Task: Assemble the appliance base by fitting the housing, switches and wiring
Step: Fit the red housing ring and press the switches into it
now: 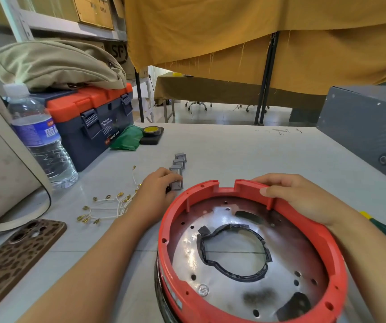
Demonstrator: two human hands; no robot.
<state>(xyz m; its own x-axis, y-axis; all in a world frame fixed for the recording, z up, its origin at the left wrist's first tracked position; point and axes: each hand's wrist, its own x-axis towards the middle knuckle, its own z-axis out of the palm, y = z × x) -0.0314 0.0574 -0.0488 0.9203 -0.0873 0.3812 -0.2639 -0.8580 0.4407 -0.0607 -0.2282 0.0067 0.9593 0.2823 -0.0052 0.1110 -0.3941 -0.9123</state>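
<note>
A: Obs. Left hand [158,185] has its grip closed on the nearest switch [177,185] in a row of grey switches [179,163], just beside the red housing [252,252]. Right hand [296,197] grips the housing's far rim, thumb over the edge. Housing sits near the front of the surface [245,150].

B: Risks?

A: Judgement only. The pinch looks shallow, so the switch could slip and knock its neighbours out of line. The rim notch [226,184] is narrow; a tilted switch may jam. The loose wires [108,206] lie near the left forearm and could be swept off.

B: Surroundings?

A: Pale surface carrying a water bottle [40,141], toolbox [91,122], tape roll [151,131], patterned phone [14,257] and a grey box [369,129]. Ochre cloth [234,31] hangs behind; tiled floor and chair legs beyond.
</note>
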